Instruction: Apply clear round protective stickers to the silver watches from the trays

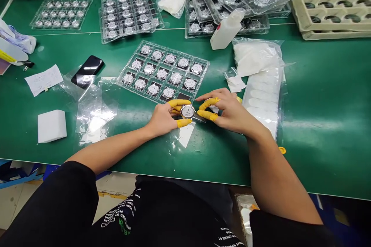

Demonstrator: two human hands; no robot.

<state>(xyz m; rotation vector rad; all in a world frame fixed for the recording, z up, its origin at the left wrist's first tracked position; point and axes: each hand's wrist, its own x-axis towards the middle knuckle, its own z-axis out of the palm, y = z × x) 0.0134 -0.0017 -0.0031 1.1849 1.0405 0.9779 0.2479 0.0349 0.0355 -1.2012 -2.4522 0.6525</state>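
Note:
My left hand (167,118) wears yellow finger cots and is closed round the edge of a round silver watch case (188,111). Printed marks, a CE sign among them, show on the case's upturned face. At the case's right side is my right hand (223,109), also in yellow finger cots. Its thumb and a finger are pinched close together; what they hold, if anything, I cannot make out. Just beyond both hands lies a clear plastic tray (119,81) with rows of similar watch cases. A white paper piece (186,135) lies below the held case.
Stacked trays of watch cases (127,15) line the back. A white bottle (227,29) leans at a stack. Bagged white material (257,58) lies right, beige molded trays (307,27) far right. A phone (87,70), clear film (95,115) and a white block (52,126) lie left.

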